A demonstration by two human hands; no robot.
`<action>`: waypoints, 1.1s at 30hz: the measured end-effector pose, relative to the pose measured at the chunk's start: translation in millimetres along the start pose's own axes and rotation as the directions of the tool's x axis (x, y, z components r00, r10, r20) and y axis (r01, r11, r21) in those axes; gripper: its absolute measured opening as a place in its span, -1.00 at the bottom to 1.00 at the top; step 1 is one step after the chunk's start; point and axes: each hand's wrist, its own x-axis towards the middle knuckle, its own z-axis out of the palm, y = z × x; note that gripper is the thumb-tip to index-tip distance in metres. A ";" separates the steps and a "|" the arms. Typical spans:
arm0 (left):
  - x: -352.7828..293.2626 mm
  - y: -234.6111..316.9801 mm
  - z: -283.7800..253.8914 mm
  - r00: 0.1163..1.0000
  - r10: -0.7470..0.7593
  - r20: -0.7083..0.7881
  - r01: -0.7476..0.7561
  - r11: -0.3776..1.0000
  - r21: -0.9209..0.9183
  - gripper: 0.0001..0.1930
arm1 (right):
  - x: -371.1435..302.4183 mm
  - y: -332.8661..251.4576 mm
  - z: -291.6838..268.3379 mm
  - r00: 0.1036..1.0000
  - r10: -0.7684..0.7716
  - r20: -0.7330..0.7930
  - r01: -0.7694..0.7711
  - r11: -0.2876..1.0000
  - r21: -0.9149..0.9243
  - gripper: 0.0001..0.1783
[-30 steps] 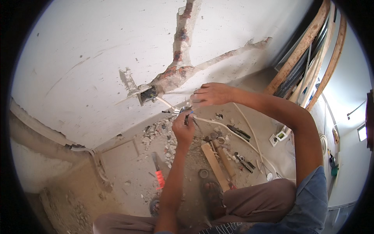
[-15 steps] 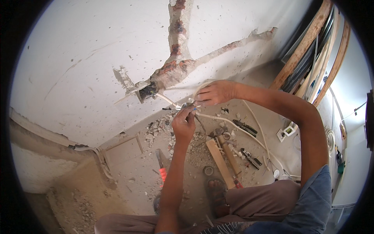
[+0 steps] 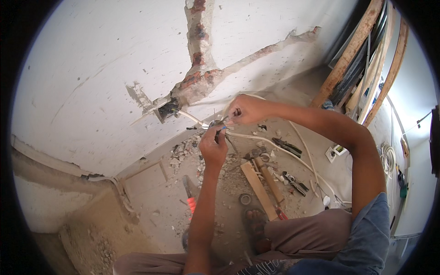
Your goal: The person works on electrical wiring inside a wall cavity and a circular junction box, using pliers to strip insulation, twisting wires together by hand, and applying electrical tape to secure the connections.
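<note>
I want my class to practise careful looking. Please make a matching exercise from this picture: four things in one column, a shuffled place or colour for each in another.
1. Left hand
2. Coiled cable
3. Tool handle
4. Ring-shaped roll

A. On the floor, near a sandal's toe
B. Orange-red
C. Close to the right hand
D. Towards the picture's right edge

Pairs: 1-C, 2-D, 3-B, 4-A

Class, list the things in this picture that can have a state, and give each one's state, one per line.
Left hand, pinched shut on wiring
Right hand, curled beside the left; its grip is unclear
Wall recess, open
White cable, out of that recess, reaching toward the hands
Wall channel, cut open, brick showing
Red-handled tool, lying down, partly hidden
Tape roll, lying flat
Cable coil, wound in loops
</note>
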 end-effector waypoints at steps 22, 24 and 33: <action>-0.3 1.0 4.5 0.986 0.162 -0.044 -0.159 0.985 0.065 -0.93 | 2.3 -10.2 10.3 0.882 0.467 0.058 -0.440 0.775 0.454 -0.59; 4.3 -4.9 4.9 0.966 0.253 -0.056 -0.245 0.962 0.121 -0.93 | 11.6 -7.7 12.4 0.879 0.475 0.044 -0.434 0.757 0.488 -0.58; -7.3 0.7 11.3 0.997 0.065 -0.046 -0.056 0.983 0.173 -0.87 | 34.1 33.1 -12.0 0.971 -0.240 -0.006 0.237 0.961 -0.142 -0.68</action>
